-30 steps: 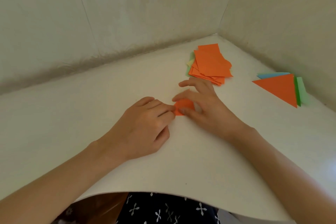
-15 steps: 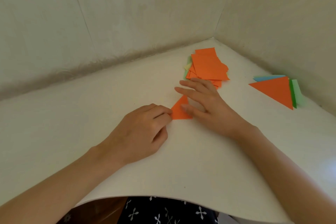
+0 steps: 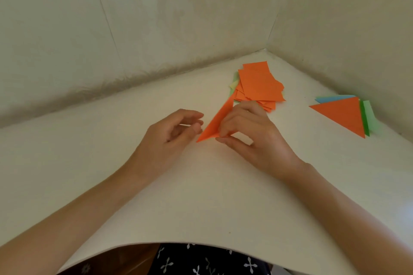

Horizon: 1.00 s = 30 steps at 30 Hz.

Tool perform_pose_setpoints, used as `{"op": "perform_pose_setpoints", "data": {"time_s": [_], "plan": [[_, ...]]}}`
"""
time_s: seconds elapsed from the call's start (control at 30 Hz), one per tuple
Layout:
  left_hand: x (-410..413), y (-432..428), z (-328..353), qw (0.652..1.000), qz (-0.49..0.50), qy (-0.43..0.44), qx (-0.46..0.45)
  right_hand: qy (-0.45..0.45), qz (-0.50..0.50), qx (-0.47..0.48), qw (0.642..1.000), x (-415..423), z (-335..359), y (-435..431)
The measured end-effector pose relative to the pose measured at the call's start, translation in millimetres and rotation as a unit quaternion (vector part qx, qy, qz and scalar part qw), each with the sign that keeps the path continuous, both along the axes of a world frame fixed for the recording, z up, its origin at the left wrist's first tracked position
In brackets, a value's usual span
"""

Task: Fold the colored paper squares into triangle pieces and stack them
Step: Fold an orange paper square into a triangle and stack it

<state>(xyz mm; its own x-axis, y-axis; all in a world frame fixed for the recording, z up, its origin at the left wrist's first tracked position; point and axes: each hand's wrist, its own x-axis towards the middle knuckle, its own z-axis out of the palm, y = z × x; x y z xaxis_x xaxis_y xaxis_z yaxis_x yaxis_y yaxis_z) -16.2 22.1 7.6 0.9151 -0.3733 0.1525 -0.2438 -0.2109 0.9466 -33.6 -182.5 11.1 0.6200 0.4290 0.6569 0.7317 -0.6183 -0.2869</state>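
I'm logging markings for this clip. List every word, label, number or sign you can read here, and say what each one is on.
None: there is no readable text anywhere.
The orange triangle in the right hand, the pile of paper squares and the stack of folded triangles are plain, unprinted colour.
The dark fabric at the bottom edge bears only a white flower-like pattern, no letters.

Dark garment (image 3: 212, 261) w/ white flowers (lap).

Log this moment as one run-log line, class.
right hand: pinches triangle | left hand: open, beside it | squares: behind | stack: far right
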Motion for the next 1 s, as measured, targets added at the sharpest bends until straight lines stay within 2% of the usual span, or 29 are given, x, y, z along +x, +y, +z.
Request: {"op": "perform_pose_setpoints", "data": {"time_s": [0.07,0.17,0.4,0.53,0.7,0.8,1.0], "plan": [[1,1,6,0.995,-0.029,0.060,-0.074,-0.046,-0.014,-0.002,0.999,-2,0,2],[-1,0,13,0.983,-0.049,0.099,-0.149,-0.078,-0.009,-0.014,0.997,-2,-1,4],[-1,-2,9,0.978,-0.030,0.138,-0.152,-0.130,0.013,-0.074,0.989,-5,-4,7],[1,-1,6,0.977,-0.015,0.125,-0.172,-0.175,0.010,-0.116,0.978,-8,-6,10],[2,1,3,0.955,-0.064,0.171,-0.234,-0.239,-0.002,-0.121,0.963,-8,-8,10],[3,-1,3,0.944,-0.078,0.182,-0.266,-0.250,-0.020,-0.110,0.962,-8,-7,8],[6,1,3,0.949,-0.038,0.162,-0.269,-0.227,-0.013,-0.114,0.967,-8,-8,8]]}}
